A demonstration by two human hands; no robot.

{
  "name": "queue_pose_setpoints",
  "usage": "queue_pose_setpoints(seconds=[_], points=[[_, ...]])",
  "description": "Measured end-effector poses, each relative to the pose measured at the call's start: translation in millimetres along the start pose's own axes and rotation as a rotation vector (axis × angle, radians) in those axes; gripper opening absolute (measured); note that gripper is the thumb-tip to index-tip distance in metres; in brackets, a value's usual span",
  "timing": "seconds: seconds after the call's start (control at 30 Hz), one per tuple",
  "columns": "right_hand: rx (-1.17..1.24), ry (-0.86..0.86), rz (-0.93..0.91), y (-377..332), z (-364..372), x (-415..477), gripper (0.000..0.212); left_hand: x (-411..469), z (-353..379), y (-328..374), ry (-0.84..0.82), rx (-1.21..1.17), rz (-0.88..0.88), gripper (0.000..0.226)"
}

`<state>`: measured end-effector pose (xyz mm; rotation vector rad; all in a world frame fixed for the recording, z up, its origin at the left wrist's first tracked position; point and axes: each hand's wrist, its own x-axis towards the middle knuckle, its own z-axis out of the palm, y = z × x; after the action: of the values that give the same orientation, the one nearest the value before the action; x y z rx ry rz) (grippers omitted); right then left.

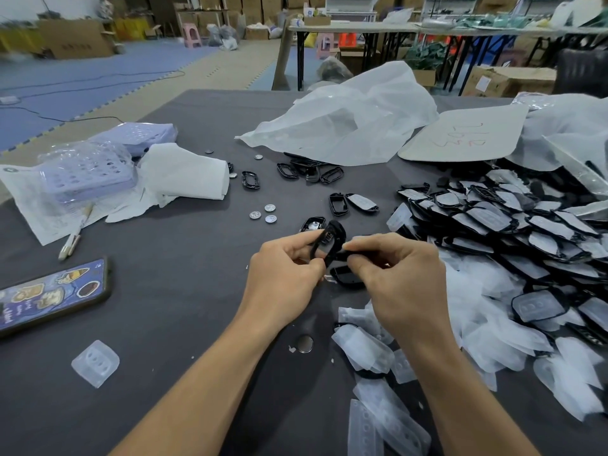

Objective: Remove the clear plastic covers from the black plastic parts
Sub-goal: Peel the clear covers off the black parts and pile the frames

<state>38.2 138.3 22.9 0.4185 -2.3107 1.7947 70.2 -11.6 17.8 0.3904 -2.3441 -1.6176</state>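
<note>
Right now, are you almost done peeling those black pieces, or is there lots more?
Done: loose clear covers lie by the right arm, and a few bare black frames sit farther back. In hand: the left hand and right hand pinch one black part. Left: a big pile of covered parts on the right.

We've got a dark grey tabletop (184,324) under the lot. The glossy black oval plastic frame (339,230) matches the black of the heaped plastic parts (487,218), each one under a milky see-through cover. The loose frosted plastic covers (362,348) are whitish-clear, and the lone square clear cover (95,363) shows a row of three round bumps. The flat phone case (56,292) is blue with yellow and brown cartoon stickers. The perforated plastic baskets (88,174) are pale lilac, dotted with holes. The little round button cells (269,208) are silver. The big crumpled plastic bag (345,116) is white, and the beige cardboard sheet (460,133) has red scribble on it.
</note>
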Motion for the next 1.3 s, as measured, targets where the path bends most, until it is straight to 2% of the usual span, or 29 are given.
queue_pose_setpoints(seconds=[0.07,0.37,0.5,0.67,0.83,0.93,1.0,1.1,1.2,1.3], points=[[0.010,-0.022,-0.007,-1.3,0.6,0.0,0.038,-0.2,-0.2,1.0,-0.010,0.023,0.007,0.062],[-0.144,-0.010,-0.044,-4.6,-0.5,-2.5,0.041,-0.2,4.3,-4.9,-0.075,-0.005,0.015,0.051],[-0.165,-0.015,-0.027,-3.3,-2.5,-0.7,0.028,-0.3,6.8,-4.7,-0.034,-0.038,0.030,0.041],[-0.176,-0.028,-0.020,-1.9,-3.3,3.2,0.024,0.8,5.2,-5.4,-0.062,-0.106,0.020,0.035],[-0.317,0.096,-0.080,-0.2,5.6,-1.8,0.022,2.9,6.1,-5.6,-0.081,-0.187,-0.037,0.032],[-0.370,0.218,-0.120,-0.4,9.2,-2.5,0.041,4.8,3.7,-4.4,-0.071,-0.252,-0.040,0.036],[-0.256,0.134,0.003,-0.5,8.5,-0.1,0.043,6.1,1.1,-3.3,-0.068,-0.313,-0.039,0.039],[0.014,-0.031,0.207,0.8,9.9,3.5,0.018,6.5,1.6,-3.4,-0.042,-0.371,-0.036,0.037],[0.276,0.003,0.313,1.1,10.4,5.9,0.033,3.0,4.7,-3.5,-0.005,-0.403,-0.026,0.030],[0.347,0.013,0.359,2.4,9.6,7.4,0.037,3.3,6.5,-3.6,-0.042,-0.386,-0.064,0.019]])
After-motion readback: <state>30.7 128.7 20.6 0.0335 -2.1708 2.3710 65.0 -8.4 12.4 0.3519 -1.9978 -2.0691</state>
